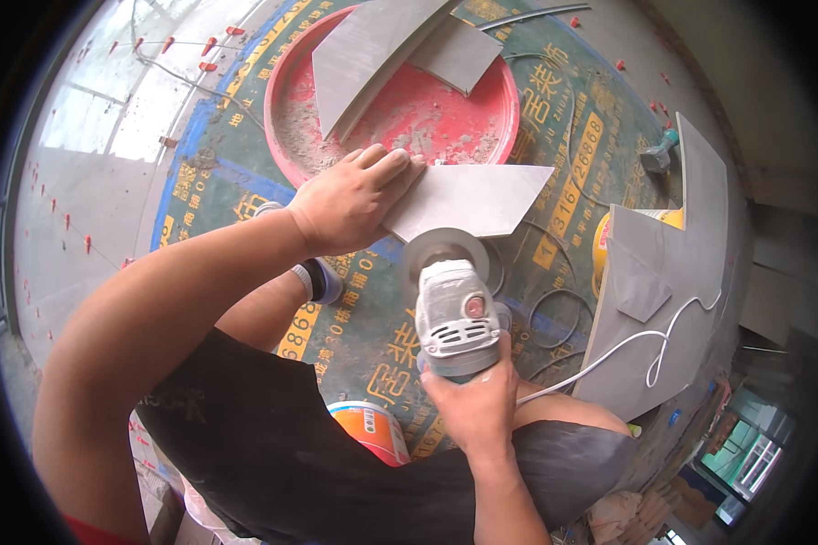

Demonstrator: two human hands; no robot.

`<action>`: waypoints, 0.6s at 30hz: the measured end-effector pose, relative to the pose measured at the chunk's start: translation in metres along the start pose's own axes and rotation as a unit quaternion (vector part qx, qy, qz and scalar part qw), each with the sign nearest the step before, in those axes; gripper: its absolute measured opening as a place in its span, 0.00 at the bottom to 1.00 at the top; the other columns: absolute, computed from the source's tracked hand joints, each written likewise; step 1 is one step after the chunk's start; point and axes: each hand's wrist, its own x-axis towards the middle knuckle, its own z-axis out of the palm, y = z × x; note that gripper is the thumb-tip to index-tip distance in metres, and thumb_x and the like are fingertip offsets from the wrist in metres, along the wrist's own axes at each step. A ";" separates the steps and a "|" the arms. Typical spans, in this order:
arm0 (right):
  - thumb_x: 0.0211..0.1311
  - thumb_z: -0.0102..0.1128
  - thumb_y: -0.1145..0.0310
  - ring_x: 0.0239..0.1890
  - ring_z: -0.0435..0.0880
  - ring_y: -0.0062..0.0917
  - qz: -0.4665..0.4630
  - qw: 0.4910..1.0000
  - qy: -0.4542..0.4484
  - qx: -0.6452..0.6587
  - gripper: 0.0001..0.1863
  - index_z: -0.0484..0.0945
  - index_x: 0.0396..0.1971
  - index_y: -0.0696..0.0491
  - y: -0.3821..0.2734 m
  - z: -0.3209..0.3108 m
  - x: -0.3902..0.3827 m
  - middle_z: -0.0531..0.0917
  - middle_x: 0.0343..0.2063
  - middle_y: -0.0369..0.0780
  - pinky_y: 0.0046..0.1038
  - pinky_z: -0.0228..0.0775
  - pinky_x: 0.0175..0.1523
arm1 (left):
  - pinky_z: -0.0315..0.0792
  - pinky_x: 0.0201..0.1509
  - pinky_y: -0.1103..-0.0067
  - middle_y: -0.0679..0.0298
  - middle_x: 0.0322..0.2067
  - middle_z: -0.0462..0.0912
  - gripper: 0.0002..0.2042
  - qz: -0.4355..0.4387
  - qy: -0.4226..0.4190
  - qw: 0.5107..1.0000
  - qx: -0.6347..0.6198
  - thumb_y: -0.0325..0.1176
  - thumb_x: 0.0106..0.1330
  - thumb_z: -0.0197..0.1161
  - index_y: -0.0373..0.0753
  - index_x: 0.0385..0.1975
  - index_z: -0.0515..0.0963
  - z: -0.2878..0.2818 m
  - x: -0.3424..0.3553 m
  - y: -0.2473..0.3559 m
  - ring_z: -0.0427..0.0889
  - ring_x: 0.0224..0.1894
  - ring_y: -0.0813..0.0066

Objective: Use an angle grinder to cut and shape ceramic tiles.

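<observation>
A cut piece of grey tile (471, 197) rests by the near rim of a round red tub (286, 145). My left hand (359, 195) is closed over the tile's left end, fingers folded at its edge. In my right hand (477, 400) is a dusty angle grinder (454, 313), gripped by its body with the head pointing away from me. Its round disc (445, 256) meets or nearly meets the near edge of the tile; actual contact is hard to tell. More cut tile pieces (364, 59) lean across the tub, which has crumbly grey dirt inside.
Large grey tile pieces (645, 336) lie at the right, a white cord (668, 336) across them. Dark cable (554, 318) coils on the green printed floor sheet (373, 318). An orange-and-white bucket (370, 431) stands between my legs. Red tile spacers (211, 45) dot the left floor.
</observation>
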 end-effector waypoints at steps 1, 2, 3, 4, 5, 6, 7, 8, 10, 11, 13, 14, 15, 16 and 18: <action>0.43 0.80 0.65 0.46 0.87 0.48 -0.005 1.000 -0.007 -0.024 0.34 0.72 0.51 0.57 0.002 0.003 -0.001 0.86 0.40 0.50 0.44 0.76 0.53 | 0.73 0.63 0.66 0.51 0.55 0.72 0.43 0.001 0.002 1.000 -0.002 0.34 0.48 0.74 0.29 0.68 0.67 -0.001 0.001 0.001 0.74 0.55 0.53; 0.43 0.80 0.63 0.45 0.86 0.50 -0.009 0.999 -0.007 -0.038 0.35 0.71 0.52 0.56 0.002 0.005 -0.002 0.86 0.40 0.51 0.47 0.76 0.52 | 0.73 0.61 0.68 0.54 0.53 0.74 0.39 0.000 0.002 1.000 0.011 0.35 0.51 0.71 0.28 0.67 0.68 -0.003 0.001 0.001 0.75 0.54 0.57; 0.43 0.80 0.63 0.45 0.86 0.50 -0.008 0.999 -0.006 -0.040 0.35 0.71 0.52 0.56 0.001 0.006 -0.002 0.86 0.40 0.51 0.47 0.76 0.52 | 0.74 0.60 0.71 0.57 0.52 0.76 0.36 -0.001 0.002 1.000 0.024 0.35 0.55 0.68 0.27 0.65 0.69 -0.004 -0.001 0.001 0.76 0.53 0.61; 0.43 0.80 0.63 0.45 0.86 0.50 -0.008 0.999 -0.006 -0.039 0.35 0.71 0.52 0.55 -0.001 0.006 -0.002 0.86 0.40 0.51 0.46 0.76 0.52 | 0.74 0.60 0.71 0.57 0.52 0.76 0.36 0.000 0.004 1.000 0.021 0.35 0.55 0.68 0.27 0.65 0.69 -0.005 -0.002 0.001 0.76 0.53 0.61; 0.43 0.80 0.63 0.45 0.86 0.50 -0.008 0.999 -0.007 -0.038 0.35 0.71 0.52 0.55 -0.001 0.005 -0.002 0.86 0.40 0.50 0.46 0.76 0.52 | 0.73 0.62 0.68 0.54 0.53 0.74 0.40 -0.009 -0.006 1.000 0.005 0.34 0.50 0.71 0.28 0.67 0.68 -0.005 -0.002 0.000 0.75 0.54 0.57; 0.43 0.80 0.65 0.46 0.86 0.49 -0.015 0.999 -0.003 -0.028 0.34 0.72 0.52 0.56 0.003 0.004 -0.001 0.86 0.40 0.50 0.45 0.77 0.52 | 0.72 0.63 0.66 0.52 0.55 0.72 0.44 -0.019 -0.018 1.000 -0.011 0.33 0.45 0.75 0.29 0.68 0.67 -0.005 -0.002 0.000 0.74 0.56 0.53; 0.43 0.80 0.65 0.46 0.86 0.49 -0.014 0.999 -0.001 -0.030 0.34 0.72 0.52 0.56 0.004 0.001 0.000 0.86 0.40 0.50 0.45 0.77 0.52 | 0.72 0.63 0.66 0.52 0.55 0.72 0.44 -0.018 -0.016 1.000 -0.013 0.33 0.45 0.75 0.29 0.68 0.67 -0.005 -0.001 0.001 0.74 0.56 0.53; 0.43 0.80 0.67 0.46 0.87 0.48 -0.012 1.000 0.004 -0.006 0.34 0.72 0.51 0.56 0.003 -0.004 0.002 0.87 0.41 0.51 0.44 0.77 0.52 | 0.72 0.63 0.66 0.52 0.55 0.72 0.44 -0.019 -0.017 1.000 -0.011 0.32 0.44 0.75 0.30 0.68 0.67 -0.005 -0.001 0.001 0.74 0.55 0.53; 0.43 0.78 0.71 0.47 0.88 0.43 -0.015 0.999 0.022 0.024 0.32 0.74 0.51 0.58 0.000 -0.010 0.004 0.87 0.42 0.49 0.39 0.78 0.53 | 0.73 0.63 0.66 0.52 0.55 0.72 0.44 -0.021 -0.018 1.000 -0.006 0.31 0.44 0.75 0.30 0.68 0.67 -0.004 -0.002 0.001 0.74 0.55 0.54; 0.43 0.78 0.71 0.47 0.88 0.43 -0.015 0.999 0.022 0.025 0.32 0.74 0.51 0.58 0.003 -0.012 0.006 0.87 0.42 0.49 0.39 0.78 0.53 | 0.73 0.62 0.66 0.53 0.55 0.72 0.44 -0.022 -0.017 1.000 -0.007 0.31 0.45 0.75 0.30 0.68 0.68 -0.004 -0.003 0.001 0.74 0.55 0.54; 0.45 0.77 0.72 0.45 0.88 0.38 -0.007 0.997 0.038 0.074 0.32 0.74 0.53 0.60 0.013 -0.017 0.011 0.87 0.42 0.48 0.37 0.78 0.53 | 0.73 0.62 0.66 0.53 0.54 0.72 0.43 -0.022 -0.013 1.000 -0.009 0.30 0.45 0.74 0.29 0.68 0.68 -0.003 -0.002 0.002 0.74 0.54 0.54; 0.45 0.77 0.72 0.45 0.88 0.38 -0.007 0.996 0.039 0.074 0.32 0.74 0.53 0.60 0.016 -0.021 0.014 0.87 0.42 0.48 0.37 0.78 0.53 | 0.73 0.61 0.66 0.53 0.54 0.72 0.43 -0.023 -0.010 1.000 -0.016 0.30 0.45 0.74 0.29 0.67 0.68 -0.003 -0.001 0.002 0.74 0.54 0.54; 0.45 0.76 0.72 0.45 0.88 0.36 0.014 0.995 0.032 0.095 0.32 0.74 0.53 0.60 0.019 -0.024 0.016 0.87 0.42 0.47 0.36 0.77 0.54 | 0.73 0.61 0.66 0.53 0.54 0.72 0.42 -0.025 -0.009 0.999 -0.021 0.30 0.46 0.74 0.29 0.67 0.69 -0.004 -0.002 0.002 0.74 0.53 0.54; 0.46 0.76 0.73 0.45 0.88 0.34 0.035 0.992 0.024 0.117 0.32 0.74 0.54 0.61 0.020 -0.027 0.018 0.87 0.42 0.47 0.35 0.77 0.54 | 0.73 0.61 0.66 0.53 0.54 0.72 0.42 -0.025 -0.010 0.999 -0.020 0.30 0.46 0.74 0.29 0.67 0.69 -0.004 -0.002 0.002 0.74 0.53 0.54; 0.47 0.75 0.74 0.45 0.87 0.32 0.064 0.986 0.004 0.152 0.32 0.73 0.55 0.61 0.023 -0.030 0.020 0.87 0.42 0.45 0.34 0.77 0.54 | 0.73 0.60 0.66 0.52 0.53 0.73 0.41 -0.013 0.004 1.000 -0.014 0.30 0.46 0.73 0.28 0.66 0.69 -0.004 -0.001 0.002 0.75 0.52 0.54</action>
